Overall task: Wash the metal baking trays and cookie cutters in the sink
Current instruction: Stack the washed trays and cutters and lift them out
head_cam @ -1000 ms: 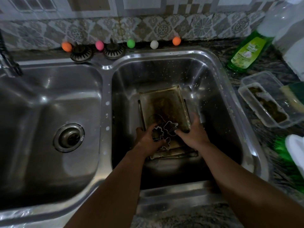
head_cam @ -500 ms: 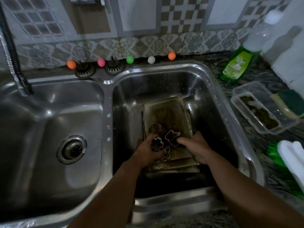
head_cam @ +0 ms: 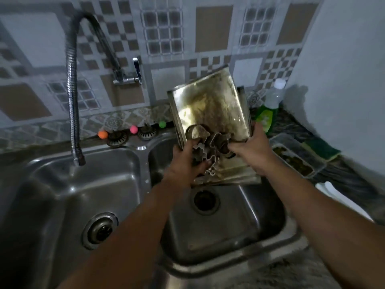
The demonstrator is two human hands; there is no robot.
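Head view: I see the stack of metal baking trays (head_cam: 210, 109) lifted clear of the right sink basin (head_cam: 239, 222) and tilted, far edge up toward the tiled wall, the stained top tray facing me. My left hand (head_cam: 185, 163) grips the stack at its lower left corner, fingers curled over the edge and pressing on the cookie cutters (head_cam: 205, 147), which are bunched at the low end of the top tray. My right hand (head_cam: 252, 151) grips the lower right corner, thumb on the tray's face beside the cutters and fingers wrapped behind the rim. Below the trays the basin's open drain (head_cam: 205, 200) shows. The left basin (head_cam: 68, 197) has its strainer seated, and the flexible faucet hose (head_cam: 71, 97) hangs over it. On the ledge behind the sink sit an orange ball (head_cam: 102, 134), a pink ball (head_cam: 133, 129) and a green ball (head_cam: 162, 124), with two spare strainers between them. On the tabletop to the right stand a green dish soap bottle (head_cam: 268, 109), a clear plastic container (head_cam: 295, 157) and a sponge (head_cam: 321, 148).
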